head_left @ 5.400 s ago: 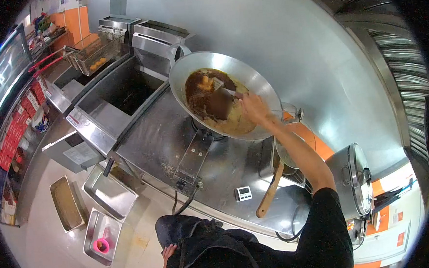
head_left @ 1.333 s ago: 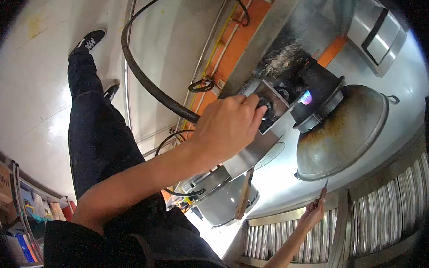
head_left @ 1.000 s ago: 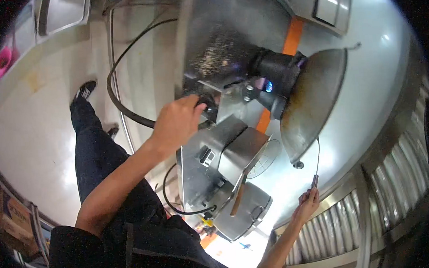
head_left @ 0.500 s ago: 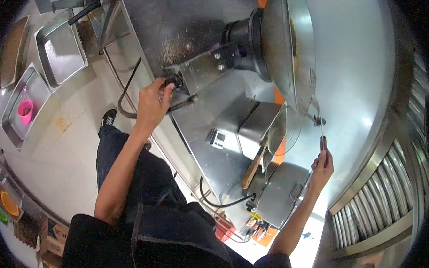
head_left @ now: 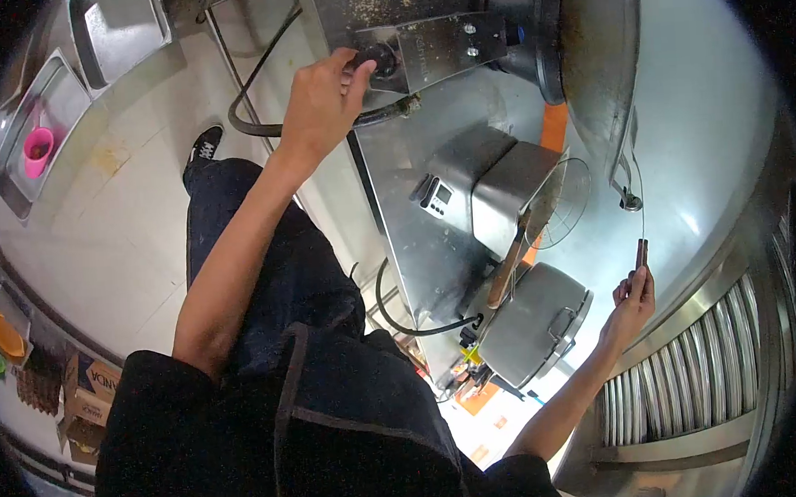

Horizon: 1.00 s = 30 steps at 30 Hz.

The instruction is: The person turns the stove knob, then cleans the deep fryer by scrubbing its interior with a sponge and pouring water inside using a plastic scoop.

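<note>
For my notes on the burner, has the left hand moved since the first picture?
Yes; the left hand moved from the dark clothing to the burner knob.

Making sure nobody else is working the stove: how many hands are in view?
2. The left hand is on the black knob; the right hand grips a utensil's brown handle near the wok. No third hand shows; any beyond the frame can't be seen.
</note>
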Each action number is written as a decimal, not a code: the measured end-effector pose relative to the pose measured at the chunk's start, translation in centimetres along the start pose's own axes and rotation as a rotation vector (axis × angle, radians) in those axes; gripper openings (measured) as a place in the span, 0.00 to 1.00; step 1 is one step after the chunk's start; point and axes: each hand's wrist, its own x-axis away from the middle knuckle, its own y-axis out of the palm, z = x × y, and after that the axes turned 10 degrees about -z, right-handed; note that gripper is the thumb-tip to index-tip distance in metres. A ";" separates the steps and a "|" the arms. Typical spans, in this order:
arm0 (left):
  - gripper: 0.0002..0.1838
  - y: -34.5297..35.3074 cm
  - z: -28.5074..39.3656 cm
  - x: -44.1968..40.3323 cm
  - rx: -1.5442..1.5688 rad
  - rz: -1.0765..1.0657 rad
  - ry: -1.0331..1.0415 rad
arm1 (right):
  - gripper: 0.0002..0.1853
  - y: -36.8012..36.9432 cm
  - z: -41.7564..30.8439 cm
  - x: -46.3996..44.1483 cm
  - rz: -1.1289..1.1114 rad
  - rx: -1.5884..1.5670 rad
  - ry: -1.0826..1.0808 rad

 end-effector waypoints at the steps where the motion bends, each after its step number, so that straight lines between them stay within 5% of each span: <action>1: 0.16 -0.1 0.0 0.1 -0.004 0.005 -0.002 | 0.11 -0.1 -0.1 0.0 0.013 -0.012 0.006; 3: 0.22 -0.3 0.3 0.2 0.005 -0.048 -0.055 | 0.12 -0.6 0.1 -0.2 0.003 -0.011 -0.010; 9: 0.20 -1.8 1.4 1.7 -0.024 0.002 0.003 | 0.12 -1.0 0.6 0.9 0.021 -0.084 -0.024; 15: 0.17 -8.7 0.5 7.0 -0.107 -0.038 -0.153 | 0.14 -5.0 6.7 3.8 0.044 -0.394 0.035; 20: 0.18 -17.2 -4.9 17.2 -0.353 0.053 -0.353 | 0.18 -8.8 13.7 9.8 0.131 0.096 0.009; 21: 0.17 -18.0 -5.1 20.0 -0.404 0.084 -0.304 | 0.19 -8.9 15.8 10.6 0.172 0.111 -0.115; 22: 0.18 -19.4 -6.5 23.1 -0.646 0.082 -0.479 | 0.19 -8.5 17.8 11.1 0.216 0.129 -0.238; 23: 0.20 -22.5 -12.9 27.5 -0.631 0.136 -0.474 | 0.19 -7.8 19.4 11.8 0.241 0.078 -0.233; 26: 0.19 -19.9 -10.8 35.9 -0.595 0.099 -0.641 | 0.15 -5.2 23.3 12.8 0.145 0.033 0.114; 30: 0.19 -17.5 -11.2 41.3 -0.599 -0.153 -0.769 | 0.15 1.2 26.0 10.6 0.222 -0.013 0.023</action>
